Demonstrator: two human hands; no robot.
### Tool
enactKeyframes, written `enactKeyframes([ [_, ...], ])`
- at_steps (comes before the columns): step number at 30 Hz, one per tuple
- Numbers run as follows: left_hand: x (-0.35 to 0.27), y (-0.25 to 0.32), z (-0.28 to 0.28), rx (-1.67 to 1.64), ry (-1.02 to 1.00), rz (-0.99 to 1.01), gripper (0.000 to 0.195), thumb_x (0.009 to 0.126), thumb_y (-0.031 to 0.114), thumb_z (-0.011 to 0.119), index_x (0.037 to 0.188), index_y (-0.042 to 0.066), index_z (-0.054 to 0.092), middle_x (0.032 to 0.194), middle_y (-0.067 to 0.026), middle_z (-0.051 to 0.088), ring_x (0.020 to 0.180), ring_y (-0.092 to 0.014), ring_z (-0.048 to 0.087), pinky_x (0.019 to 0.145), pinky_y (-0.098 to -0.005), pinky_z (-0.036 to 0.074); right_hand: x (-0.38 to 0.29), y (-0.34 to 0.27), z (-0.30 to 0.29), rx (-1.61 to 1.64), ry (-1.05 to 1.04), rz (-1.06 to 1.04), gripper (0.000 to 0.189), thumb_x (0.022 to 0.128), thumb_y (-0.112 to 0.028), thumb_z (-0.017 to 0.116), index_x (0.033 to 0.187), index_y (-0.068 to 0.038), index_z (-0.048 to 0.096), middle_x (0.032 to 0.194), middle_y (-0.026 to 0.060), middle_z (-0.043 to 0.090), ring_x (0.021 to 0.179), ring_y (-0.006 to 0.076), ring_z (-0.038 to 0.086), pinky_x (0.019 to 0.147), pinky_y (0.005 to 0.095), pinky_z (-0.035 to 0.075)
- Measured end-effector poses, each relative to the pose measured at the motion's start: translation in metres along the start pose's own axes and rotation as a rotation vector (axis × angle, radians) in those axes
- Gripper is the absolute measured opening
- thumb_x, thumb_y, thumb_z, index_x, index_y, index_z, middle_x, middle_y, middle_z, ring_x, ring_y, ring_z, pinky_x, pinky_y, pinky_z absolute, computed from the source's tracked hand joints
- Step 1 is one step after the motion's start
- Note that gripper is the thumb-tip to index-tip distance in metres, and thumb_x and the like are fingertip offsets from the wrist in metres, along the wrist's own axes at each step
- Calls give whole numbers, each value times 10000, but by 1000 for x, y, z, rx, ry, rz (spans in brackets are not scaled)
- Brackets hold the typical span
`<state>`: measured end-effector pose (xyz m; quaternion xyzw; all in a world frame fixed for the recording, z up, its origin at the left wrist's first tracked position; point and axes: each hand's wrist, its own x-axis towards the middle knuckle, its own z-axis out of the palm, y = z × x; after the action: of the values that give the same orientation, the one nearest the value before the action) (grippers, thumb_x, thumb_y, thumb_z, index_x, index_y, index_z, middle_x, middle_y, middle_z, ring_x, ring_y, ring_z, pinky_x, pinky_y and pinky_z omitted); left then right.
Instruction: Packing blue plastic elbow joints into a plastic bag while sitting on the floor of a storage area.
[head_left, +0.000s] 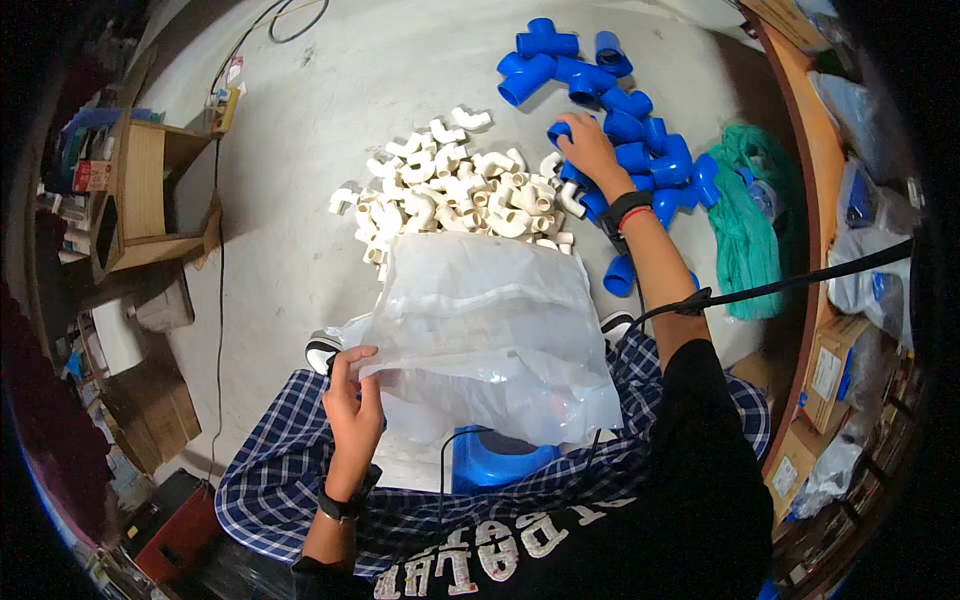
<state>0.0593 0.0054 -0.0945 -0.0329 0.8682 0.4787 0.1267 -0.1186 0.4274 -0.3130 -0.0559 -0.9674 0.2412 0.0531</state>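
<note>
My right hand (592, 150) reaches out over the heap of blue plastic pipe fittings (634, 157), its fingers on a blue fitting (559, 133) at the heap's left edge. My left hand (354, 409) is at the left edge of a translucent plastic bag (487, 322), thumb and forefinger apart; whether it pinches the film I cannot tell. The bag lies in front of me, its far edge against a pile of white plastic pipe elbows (450, 187). A few white elbows touch the blue fittings. Under the bag's near edge a blue curved object (502, 461) shows in part.
Green netting (746, 225) lies right of the blue fittings. A wooden shelf with bagged goods and cardboard boxes (825, 367) runs along the right. At left stand a wooden box unit (142, 195) and a black cable (220, 300) on the floor. Another dark cable crosses near my right arm.
</note>
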Motion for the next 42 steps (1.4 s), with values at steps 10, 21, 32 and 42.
enactKeyframes([
  [10,3,1,0,-43,-7,-112,248,834,-67,460,1063,-6,534,853,-89,611,752,-80,567,668,-194,445,62,-41,65,-172,-219,182,568,824,-171,477,1374,-129,337,1450,254,157,1281,395,298,1010,461,344],
  [21,6,-6,4,-40,37,-45,240,836,-54,460,1053,10,543,747,-67,611,627,-70,546,589,-187,432,72,14,53,-144,78,212,459,796,-103,507,1224,42,428,1399,289,251,1232,419,359,1042,458,293],
  [32,-3,21,2,54,-4,4,226,831,-31,485,1043,27,538,767,-155,666,618,-118,619,545,-212,446,39,3,-3,699,164,522,727,771,-409,692,1266,68,454,1113,127,589,950,170,581,824,277,448],
  [42,-10,-5,3,134,-30,74,219,843,9,482,1045,70,542,707,-118,674,459,-110,570,419,-218,386,-31,58,-20,21,119,319,445,703,-222,702,1045,17,548,1052,207,547,1005,344,528,863,410,436],
])
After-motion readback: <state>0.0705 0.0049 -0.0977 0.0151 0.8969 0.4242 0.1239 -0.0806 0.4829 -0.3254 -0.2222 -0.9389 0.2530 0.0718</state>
